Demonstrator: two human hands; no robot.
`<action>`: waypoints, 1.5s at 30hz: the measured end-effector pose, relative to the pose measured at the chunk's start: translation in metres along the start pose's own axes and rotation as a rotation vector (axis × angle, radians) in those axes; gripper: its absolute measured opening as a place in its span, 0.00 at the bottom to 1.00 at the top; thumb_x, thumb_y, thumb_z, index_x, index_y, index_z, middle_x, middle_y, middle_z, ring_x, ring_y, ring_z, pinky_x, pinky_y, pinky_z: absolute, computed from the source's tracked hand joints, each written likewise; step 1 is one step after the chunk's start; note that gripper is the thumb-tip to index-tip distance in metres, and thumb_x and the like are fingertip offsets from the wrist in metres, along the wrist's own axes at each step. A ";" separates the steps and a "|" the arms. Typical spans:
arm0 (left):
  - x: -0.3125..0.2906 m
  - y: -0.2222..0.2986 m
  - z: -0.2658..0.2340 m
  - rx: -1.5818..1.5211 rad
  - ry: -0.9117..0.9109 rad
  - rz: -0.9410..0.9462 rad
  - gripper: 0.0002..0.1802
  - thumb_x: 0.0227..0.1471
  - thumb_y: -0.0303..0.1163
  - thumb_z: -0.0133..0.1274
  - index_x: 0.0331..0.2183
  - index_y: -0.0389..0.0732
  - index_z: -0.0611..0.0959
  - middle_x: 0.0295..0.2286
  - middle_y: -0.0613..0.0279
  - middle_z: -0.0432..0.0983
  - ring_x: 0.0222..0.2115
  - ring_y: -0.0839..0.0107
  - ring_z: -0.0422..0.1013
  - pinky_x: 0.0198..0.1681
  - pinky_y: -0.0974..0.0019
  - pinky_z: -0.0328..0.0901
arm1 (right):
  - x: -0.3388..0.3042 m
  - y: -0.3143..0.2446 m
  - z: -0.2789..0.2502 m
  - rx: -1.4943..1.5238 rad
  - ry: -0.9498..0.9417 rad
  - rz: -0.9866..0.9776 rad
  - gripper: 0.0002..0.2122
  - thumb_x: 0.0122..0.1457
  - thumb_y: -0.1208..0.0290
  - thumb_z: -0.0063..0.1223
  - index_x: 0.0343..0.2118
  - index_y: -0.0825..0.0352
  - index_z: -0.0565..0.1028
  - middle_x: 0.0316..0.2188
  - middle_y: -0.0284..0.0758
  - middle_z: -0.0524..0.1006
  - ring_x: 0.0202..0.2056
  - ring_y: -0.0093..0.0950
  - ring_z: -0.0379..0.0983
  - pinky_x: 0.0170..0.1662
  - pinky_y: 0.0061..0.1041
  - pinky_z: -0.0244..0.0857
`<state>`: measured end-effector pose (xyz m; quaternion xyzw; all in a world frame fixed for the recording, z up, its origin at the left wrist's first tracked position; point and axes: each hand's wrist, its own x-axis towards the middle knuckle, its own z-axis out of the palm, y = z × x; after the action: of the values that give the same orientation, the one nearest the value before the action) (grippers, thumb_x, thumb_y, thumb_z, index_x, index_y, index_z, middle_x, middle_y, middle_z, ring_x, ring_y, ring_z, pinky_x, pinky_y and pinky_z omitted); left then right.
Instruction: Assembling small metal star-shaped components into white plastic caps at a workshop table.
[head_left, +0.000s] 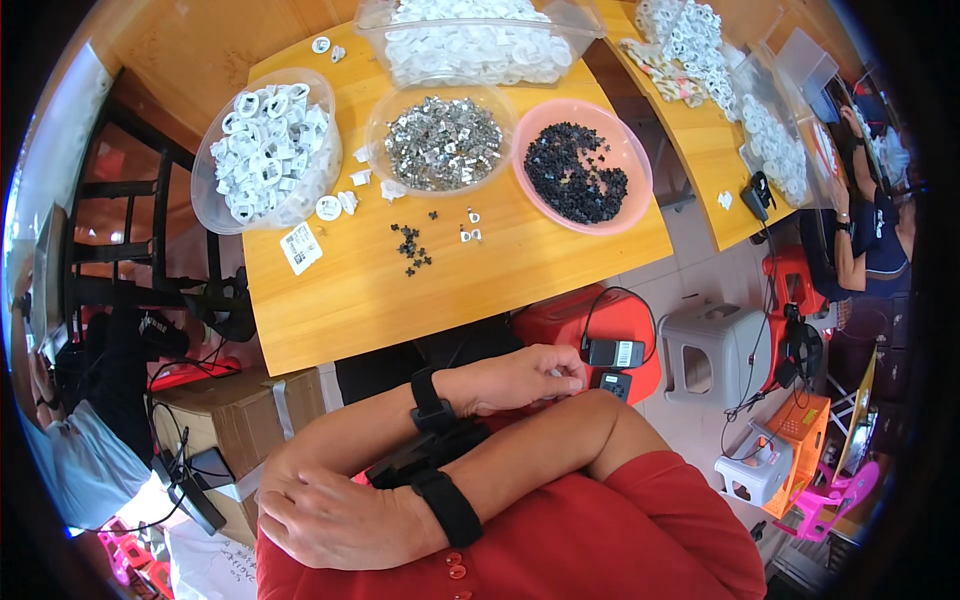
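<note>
My forearms are crossed in front of my red shirt, each with a black band at the wrist. My left hand [532, 376] lies beside my right elbow, its fingers curled; a small pale spot shows at them, too small to name. Lower down, my right hand [340, 518] is wrapped against my left arm near the elbow. Neither hand touches the wooden table [340, 320]. On it lie several small black cross-shaped pieces [410, 250] and a few little white-and-metal pieces [470, 228]. Behind them stand a clear tub of metal parts [440, 145] and a pink bowl [638, 160] of black pieces.
A clear tub [325, 175] of white plastic parts stands at left, a larger bin [590, 22] at the back. A label card [301, 248] lies at the table's left. Red and grey stools [715, 350], a cardboard box [235, 425] and cables surround me. Other people sit at both sides.
</note>
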<state>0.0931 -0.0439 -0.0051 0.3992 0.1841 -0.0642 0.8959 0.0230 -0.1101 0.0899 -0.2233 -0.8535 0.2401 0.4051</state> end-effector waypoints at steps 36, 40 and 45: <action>-0.082 0.020 -0.055 -0.394 0.343 0.550 0.10 0.55 0.33 0.52 0.38 0.40 0.77 0.26 0.69 0.67 0.26 0.80 0.61 0.32 0.79 0.60 | -0.088 0.106 -0.127 0.112 0.502 0.808 0.06 0.51 0.80 0.57 0.32 0.67 0.75 0.25 0.35 0.74 0.19 0.25 0.69 0.23 0.20 0.61; -0.084 0.015 -0.050 -0.427 0.386 0.525 0.09 0.56 0.33 0.51 0.37 0.39 0.77 0.25 0.70 0.68 0.26 0.80 0.62 0.31 0.79 0.60 | -0.084 0.117 -0.121 0.034 0.455 0.621 0.08 0.51 0.81 0.57 0.35 0.66 0.77 0.26 0.35 0.73 0.21 0.26 0.70 0.23 0.21 0.62; -0.086 0.010 -0.050 -0.464 0.411 0.558 0.09 0.57 0.33 0.50 0.37 0.39 0.77 0.25 0.71 0.69 0.26 0.82 0.63 0.30 0.79 0.59 | -0.083 0.126 -0.112 -0.100 0.433 0.445 0.13 0.48 0.82 0.57 0.39 0.64 0.78 0.26 0.34 0.72 0.23 0.27 0.70 0.23 0.23 0.63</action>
<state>0.0021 -0.0029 0.0041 0.2259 0.2535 0.3054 0.8896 0.1833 -0.0333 0.0295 -0.4702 -0.6884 0.2274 0.5033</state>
